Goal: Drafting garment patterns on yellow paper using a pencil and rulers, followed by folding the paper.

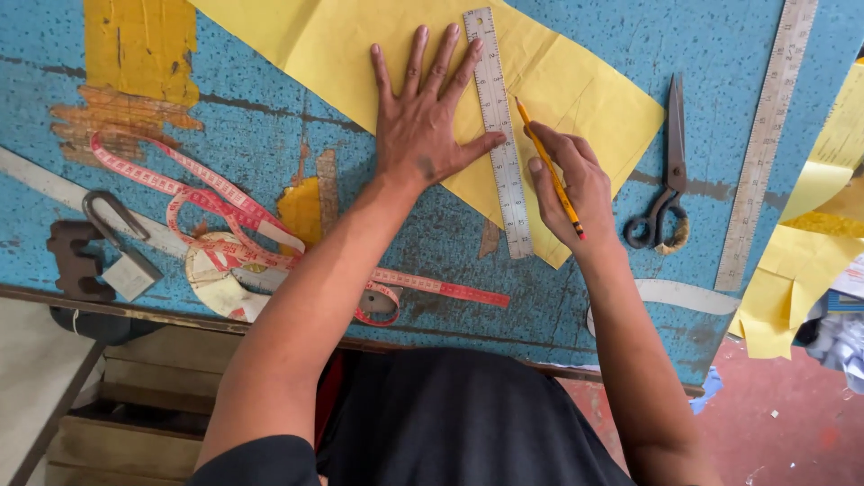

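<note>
A yellow paper sheet [576, 99] lies on the worn blue table [252, 126]. My left hand [423, 117] presses flat on the sheet with fingers spread, its thumb and fingertips against a steel ruler [498, 135] that lies lengthwise on the paper. My right hand [571, 184] grips a yellow pencil [549, 166] just right of the ruler, with the tip touching the paper beside the ruler's edge.
Black scissors [668, 171] lie to the right, with a long metal rule [763, 144] beyond them. A pink tape measure [225, 211] curls at the left over a round white piece [211, 279], near a dark metal tool [76, 261]. More yellow paper [801, 270] hangs off the right edge.
</note>
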